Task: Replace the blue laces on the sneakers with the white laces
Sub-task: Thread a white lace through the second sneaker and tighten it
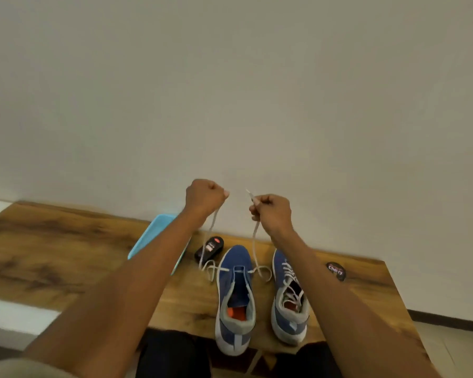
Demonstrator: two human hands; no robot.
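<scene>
- Running through only the bottom pair of eyelets of the left blue knit sneaker with grey collar and white sole [235, 296]: a long pale white flat lace [254, 249], both halves being pulled up and level above the toe.
- Looping slack on the wooden tabletop with dark grain [66, 249] on either side of that shoe's toe, so probably evening out the two ends before crossing upward.
- Gripping one lace half in a closed fist: left hand [204, 199], the strand trailing down from under it.
- Pinching the other half near its tip between curled fingers: right hand [271, 212], the tip sticking up past the knuckles.
- Standing just beside, toe toward the wall: right blue sneaker of the same make [288, 296], appearing fully laced in pale lace already.
- Judging from this, roughly past halfway: one shoe done, the other with nearly every eyelet row and the tying left.
- Showing no blue laces anywhere; where they are cannot be told.
- Lying near the toes: a small black oblong polish applicator with a red label [209, 248], and to the right a round black tin lettered "Cherry" [336, 270].
- Being partly hidden under the left forearm: a light blue flat tray [150, 236], contents not visible.
- Blurring at the lace tips and the right shoe's eyelets, so the exact threading is hard to make out.
</scene>
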